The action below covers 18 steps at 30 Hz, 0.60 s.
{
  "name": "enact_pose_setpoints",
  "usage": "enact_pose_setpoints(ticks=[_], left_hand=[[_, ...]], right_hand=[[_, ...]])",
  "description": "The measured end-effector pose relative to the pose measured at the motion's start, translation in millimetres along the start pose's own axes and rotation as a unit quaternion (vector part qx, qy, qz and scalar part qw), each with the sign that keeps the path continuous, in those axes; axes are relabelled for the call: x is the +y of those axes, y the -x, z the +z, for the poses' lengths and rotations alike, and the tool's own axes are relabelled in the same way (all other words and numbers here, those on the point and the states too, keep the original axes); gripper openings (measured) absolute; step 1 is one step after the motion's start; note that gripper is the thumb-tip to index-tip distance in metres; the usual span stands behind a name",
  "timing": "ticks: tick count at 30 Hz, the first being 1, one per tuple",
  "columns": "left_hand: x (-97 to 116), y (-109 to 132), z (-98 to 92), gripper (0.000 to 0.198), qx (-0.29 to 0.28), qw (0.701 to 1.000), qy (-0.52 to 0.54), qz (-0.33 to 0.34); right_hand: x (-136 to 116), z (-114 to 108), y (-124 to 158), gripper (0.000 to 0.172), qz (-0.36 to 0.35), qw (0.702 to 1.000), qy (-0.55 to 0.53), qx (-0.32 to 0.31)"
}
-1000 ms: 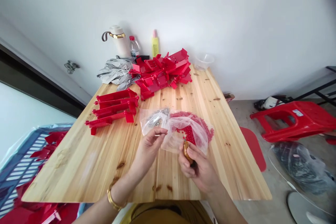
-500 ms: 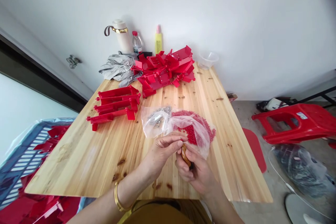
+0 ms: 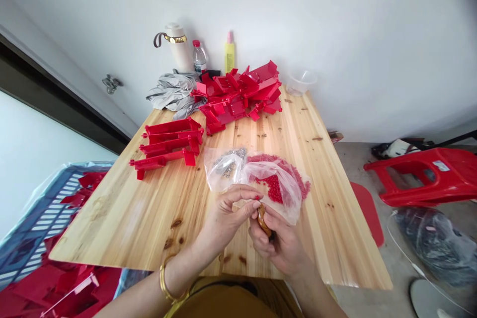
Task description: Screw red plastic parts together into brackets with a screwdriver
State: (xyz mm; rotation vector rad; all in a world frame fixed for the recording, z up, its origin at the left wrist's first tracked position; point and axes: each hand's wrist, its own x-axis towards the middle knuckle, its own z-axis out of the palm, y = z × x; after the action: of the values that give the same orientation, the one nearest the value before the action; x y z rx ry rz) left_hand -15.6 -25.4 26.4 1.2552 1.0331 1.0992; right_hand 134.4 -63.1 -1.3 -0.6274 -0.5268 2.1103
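My right hand [image 3: 278, 243] is closed round a small brown wooden-handled tool [image 3: 264, 219], held upright over the table's near edge. My left hand [image 3: 233, 211] pinches its fingertips together right at the tool's top end; a tiny part may sit between them, too small to name. Just beyond the hands lie a clear plastic bag of small red pieces [image 3: 281, 186] and a clear bag of small metal parts [image 3: 225, 169]. A gold bangle circles my left wrist [image 3: 166, 283].
On the wooden table [image 3: 149, 208] lie three long red plastic parts [image 3: 167, 146] at left and a heap of red plastic parts [image 3: 240, 94] at the back. Behind stand a thermos, bottles, grey cloth and a clear cup [image 3: 301, 82]. A blue crate [image 3: 33, 218] sits lower left, a red stool [image 3: 428, 176] right.
My left hand left the bag of metal parts and came across to the tool's tip in my right hand. The view has shifted slightly.
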Motion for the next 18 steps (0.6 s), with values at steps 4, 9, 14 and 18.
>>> enact_pose_setpoints(ticks=[4, 9, 14, 18], left_hand=[[-3.2, 1.8, -3.3, 0.016, -0.017, 0.997, -0.063, 0.048], [-20.4, -19.4, -30.2, 0.022, 0.004, 0.944, -0.307, 0.120], [-33.6, -60.8, -50.7, 0.021, -0.036, 0.797, -0.598, 0.075], [-41.8, -75.2, -48.2, 0.019, -0.074, 0.743, -0.662, 0.073]], right_hand=[[0.8, 0.8, -1.0, 0.028, -0.010, 1.000, 0.011, 0.006], [2.0, -1.7, 1.6, 0.025, -0.064, 0.993, 0.087, 0.048], [-0.3, -0.7, 5.5, 0.026, -0.080, 0.981, 0.166, 0.061], [-2.4, 2.1, 5.8, 0.026, -0.070, 0.976, 0.200, 0.057]])
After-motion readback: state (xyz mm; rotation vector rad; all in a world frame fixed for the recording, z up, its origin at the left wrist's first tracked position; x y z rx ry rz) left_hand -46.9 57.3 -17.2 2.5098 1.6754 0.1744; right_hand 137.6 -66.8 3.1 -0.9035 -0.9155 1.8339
